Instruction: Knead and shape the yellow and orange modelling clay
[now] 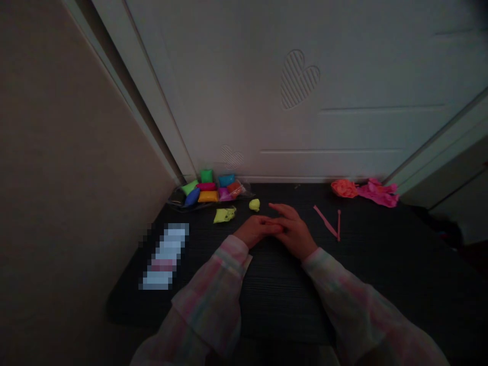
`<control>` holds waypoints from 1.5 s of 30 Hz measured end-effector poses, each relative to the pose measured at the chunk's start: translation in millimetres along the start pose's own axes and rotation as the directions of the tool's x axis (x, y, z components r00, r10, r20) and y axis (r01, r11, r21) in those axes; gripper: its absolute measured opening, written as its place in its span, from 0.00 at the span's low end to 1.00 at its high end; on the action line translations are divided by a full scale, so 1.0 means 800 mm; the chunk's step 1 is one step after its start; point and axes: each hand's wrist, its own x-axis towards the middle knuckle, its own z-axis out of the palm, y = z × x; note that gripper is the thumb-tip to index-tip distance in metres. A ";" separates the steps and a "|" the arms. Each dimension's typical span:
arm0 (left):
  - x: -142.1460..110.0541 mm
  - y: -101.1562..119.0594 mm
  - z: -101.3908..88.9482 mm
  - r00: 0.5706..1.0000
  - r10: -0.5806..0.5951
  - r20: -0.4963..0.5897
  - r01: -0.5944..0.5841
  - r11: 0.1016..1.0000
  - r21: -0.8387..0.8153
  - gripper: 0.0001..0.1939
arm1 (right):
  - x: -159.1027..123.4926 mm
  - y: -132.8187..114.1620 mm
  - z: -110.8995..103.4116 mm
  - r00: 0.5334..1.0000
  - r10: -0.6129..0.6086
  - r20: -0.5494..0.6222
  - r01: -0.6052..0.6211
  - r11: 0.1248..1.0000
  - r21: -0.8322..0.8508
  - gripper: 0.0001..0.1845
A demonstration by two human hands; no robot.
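Observation:
My left hand (254, 231) and my right hand (294, 234) meet palm to palm above the dark table, the right one partly over the left. Their fingers are pressed together, with one right digit sticking out apart. Whatever lies between the palms, if anything, is hidden. Just beyond my left hand sits a small yellow lump (254, 205), which looks like modelling clay. Left of it lies a crumpled yellow packet (224, 215). Two thin pink strips (327, 223) form a V to the right of my right hand.
A clear bag with several colourful clay packets (208, 196) lies at the table's back left. Orange (344, 188) and pink crumpled pieces (379, 193) rest at the back right. A pixelated bright rectangle (165, 256) is at left. Behind the table (282, 305) stands a white door (236, 76).

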 end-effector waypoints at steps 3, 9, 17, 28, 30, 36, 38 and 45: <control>0.000 0.001 0.001 1.000 0.003 0.013 -0.003 1.000 -0.010 0.10 | -0.001 -0.001 0.000 1.000 0.004 0.012 -0.004 1.000 0.005 0.13; 0.000 -0.001 0.000 1.000 0.010 0.025 -0.010 1.000 0.003 0.09 | -0.001 -0.003 0.000 1.000 -0.003 -0.010 0.003 1.000 0.006 0.11; 0.001 0.000 0.001 0.999 0.022 0.037 -0.021 1.000 -0.014 0.09 | 0.001 -0.003 0.000 1.000 -0.019 0.003 0.019 1.000 0.001 0.13; 0.001 0.000 0.000 0.999 -0.008 0.041 0.008 1.000 -0.004 0.10 | 0.001 -0.003 -0.004 0.999 -0.012 0.037 0.012 1.000 0.006 0.12; 0.001 -0.001 0.001 0.999 -0.005 0.048 0.006 1.000 -0.017 0.10 | 0.000 0.000 -0.005 0.999 -0.006 0.054 0.006 1.000 -0.001 0.12; 0.002 -0.003 -0.002 0.999 -0.010 0.046 0.010 1.000 -0.013 0.09 | 0.000 0.001 -0.004 0.999 0.008 0.048 -0.008 1.000 -0.009 0.09; 0.002 -0.002 -0.002 0.999 -0.013 0.045 0.014 0.999 -0.030 0.10 | 0.000 0.002 -0.004 0.998 0.025 0.049 -0.025 1.000 0.002 0.10; 0.000 -0.003 -0.003 0.999 -0.012 0.034 0.016 0.994 -0.108 0.11 | 0.001 0.007 -0.008 0.998 0.034 0.045 -0.034 0.999 0.004 0.11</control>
